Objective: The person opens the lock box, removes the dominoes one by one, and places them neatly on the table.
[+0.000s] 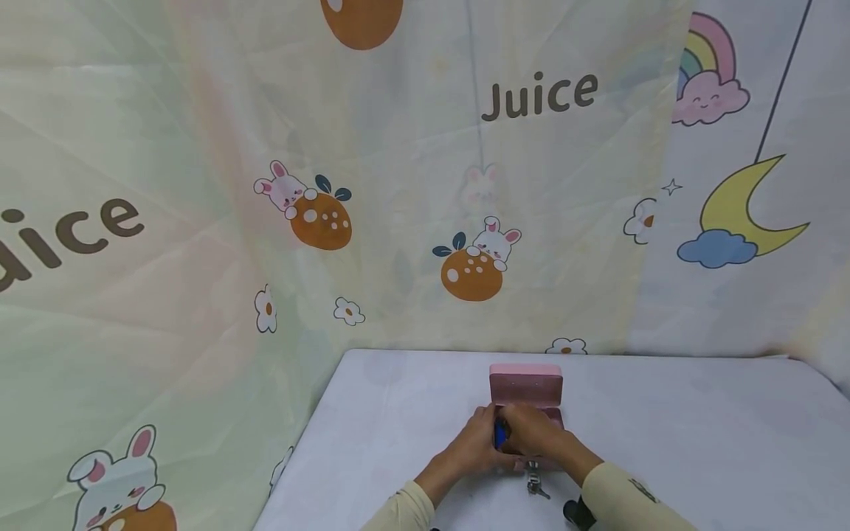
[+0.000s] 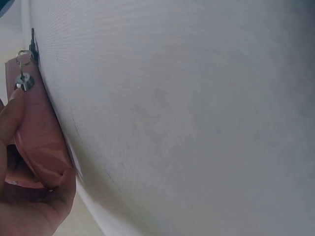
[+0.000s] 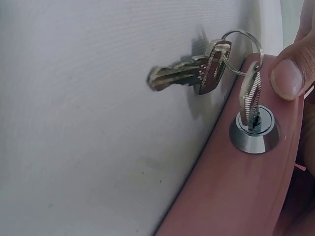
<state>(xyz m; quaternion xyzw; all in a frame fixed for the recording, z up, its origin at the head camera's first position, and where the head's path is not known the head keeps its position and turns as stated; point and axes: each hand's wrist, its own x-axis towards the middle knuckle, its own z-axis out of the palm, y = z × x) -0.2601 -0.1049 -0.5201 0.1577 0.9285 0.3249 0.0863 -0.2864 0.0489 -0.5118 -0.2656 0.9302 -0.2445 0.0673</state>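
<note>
A small pink lockbox (image 1: pixel 526 369) stands on the table with its hinged lid raised at the back. My left hand (image 1: pixel 479 442) grips its near left corner; in the left wrist view a thumb (image 2: pixel 15 110) lies on the front wall beside the lock (image 2: pixel 23 81). Over the box's inside, my right hand (image 1: pixel 530 429) has its fingers bent against a small blue thing (image 1: pixel 499 434), whose kind is hidden. One key (image 3: pixel 251 93) sits in the round metal lock (image 3: pixel 254 135), and a second key (image 3: pixel 214 69) hangs from the same ring (image 3: pixel 244 33).
The white table (image 1: pixel 697 428) reaches out on both sides of the box. Behind it hangs a printed curtain (image 1: pixel 398 147) with bunnies and oranges. A black wrist camera (image 1: pixel 579 514) is by my right sleeve (image 1: pixel 631 498).
</note>
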